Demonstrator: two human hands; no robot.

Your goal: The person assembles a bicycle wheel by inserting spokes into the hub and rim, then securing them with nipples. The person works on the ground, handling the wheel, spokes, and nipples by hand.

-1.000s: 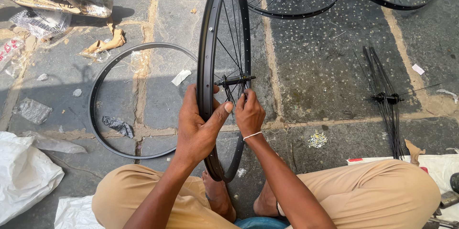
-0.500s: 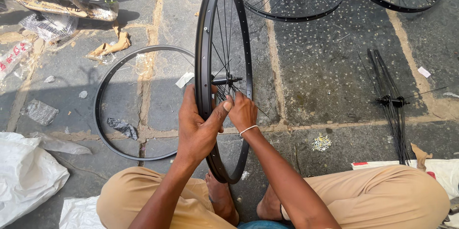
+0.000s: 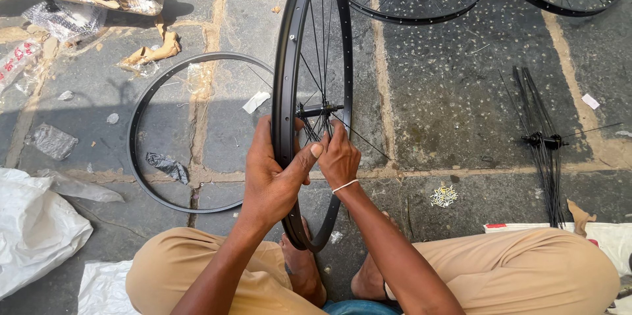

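Standing upright, black wheel rim [image 3: 284, 91] in left grip [image 3: 273, 180], right grip [image 3: 339, 157] at spokes [image 3: 316, 127]

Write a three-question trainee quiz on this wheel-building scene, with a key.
1. True or false: the left hand grips the upright black spoked wheel rim.
2. Where does the bare black metal hoop lie? A) flat on the stone pavement B) on the person's lap C) against a wall
3. What does the right hand touch?

Key: 1 true. 2 A. 3 the thin spokes below the hub.
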